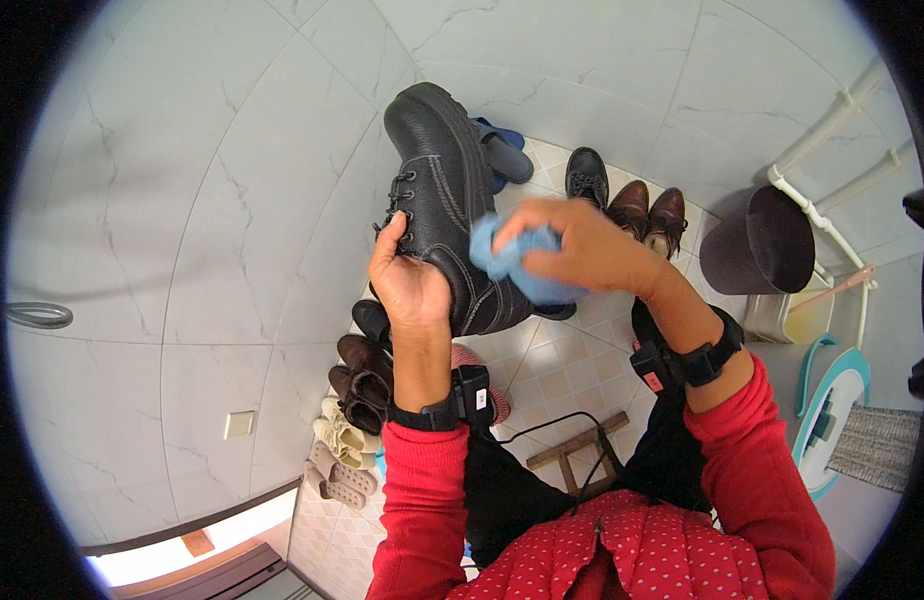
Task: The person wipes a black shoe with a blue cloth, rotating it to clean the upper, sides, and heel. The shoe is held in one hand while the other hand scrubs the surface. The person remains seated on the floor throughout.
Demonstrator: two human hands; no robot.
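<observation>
A black leather lace-up shoe [437,190] with pale stitching is held up in front of me, toe pointing away and sole turned to the right. My left hand [412,280] grips it at the laced side, thumb over the laces and palm against the leather. In my right hand [582,240] a light blue cloth [527,262] is bunched up, slightly blurred. The cloth is against or very close to the shoe's right side near the heel; exact contact cannot be told.
Slippers [504,155] and a black shoe [586,176] beside brown shoes [629,205] stand along the far wall. More footwear [344,432] lines the left wall. At right are a dark bucket [757,243], white pipes [817,215] and a teal-rimmed basin [810,480]. A wooden stool [572,447] is below.
</observation>
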